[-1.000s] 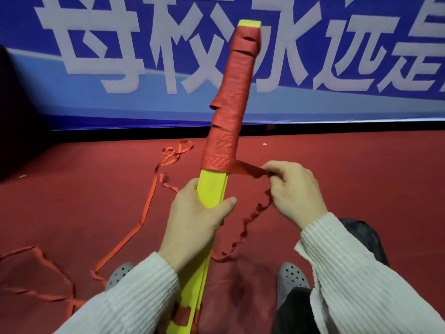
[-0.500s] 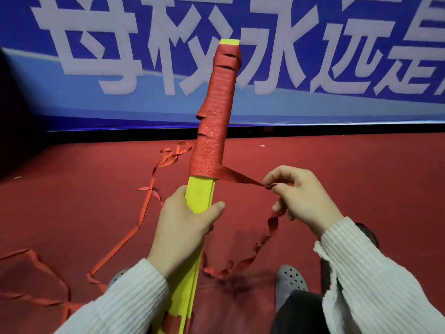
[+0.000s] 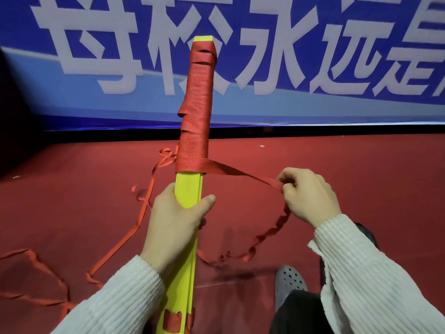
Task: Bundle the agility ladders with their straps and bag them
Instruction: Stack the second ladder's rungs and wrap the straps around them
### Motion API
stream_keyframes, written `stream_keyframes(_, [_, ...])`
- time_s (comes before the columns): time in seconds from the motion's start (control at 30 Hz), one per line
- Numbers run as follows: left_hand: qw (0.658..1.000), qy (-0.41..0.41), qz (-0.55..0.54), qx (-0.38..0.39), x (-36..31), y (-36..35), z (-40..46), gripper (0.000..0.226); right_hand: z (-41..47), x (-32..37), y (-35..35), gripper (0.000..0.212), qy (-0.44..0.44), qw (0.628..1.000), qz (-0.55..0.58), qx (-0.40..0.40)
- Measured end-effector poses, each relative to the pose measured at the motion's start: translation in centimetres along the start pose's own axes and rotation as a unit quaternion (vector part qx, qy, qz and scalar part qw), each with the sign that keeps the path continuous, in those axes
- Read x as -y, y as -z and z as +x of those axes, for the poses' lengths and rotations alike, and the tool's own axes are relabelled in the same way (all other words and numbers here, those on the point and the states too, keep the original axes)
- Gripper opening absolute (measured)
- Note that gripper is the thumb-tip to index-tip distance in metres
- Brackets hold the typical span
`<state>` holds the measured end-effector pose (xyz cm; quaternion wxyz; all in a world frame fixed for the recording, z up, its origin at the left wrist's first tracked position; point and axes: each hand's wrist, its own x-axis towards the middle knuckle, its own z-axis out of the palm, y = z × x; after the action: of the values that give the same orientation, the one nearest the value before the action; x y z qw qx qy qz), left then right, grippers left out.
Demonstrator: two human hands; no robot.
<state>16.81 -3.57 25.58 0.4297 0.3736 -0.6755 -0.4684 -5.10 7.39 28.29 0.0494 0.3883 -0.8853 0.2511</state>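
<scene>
The left hand [image 3: 175, 225] grips the yellow ladder rungs [image 3: 187, 189], which stand tilted upright over the red floor [image 3: 337, 169]. The right hand [image 3: 310, 196] pinches the red strap [image 3: 196, 112], wound around the bundle's upper part and stretched taut to the fingers.

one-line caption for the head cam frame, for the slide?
Left hand grips stacked yellow rungs while right hand pulls the red strap taut to wrap them.

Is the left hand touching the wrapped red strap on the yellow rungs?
Apart. In the head view, the left hand grips the yellow rungs below the wrapped red strap, and a bare stretch of yellow shows between them.
</scene>
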Motion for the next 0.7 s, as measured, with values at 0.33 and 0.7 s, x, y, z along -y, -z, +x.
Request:
stream_keyframes(0.33, [1.000,0.000,0.025,0.002,0.1,0.1,0.2,0.034,0.4,-0.6,1.4,0.022,-0.167,0.789,0.562,0.183])
stream_keyframes(0.7, [0.997,-0.009,0.064,0.046,0.3,-1.7,-1.0,0.030,-3.4,6.0,-2.1,0.019,0.024,0.822,0.534,0.195])
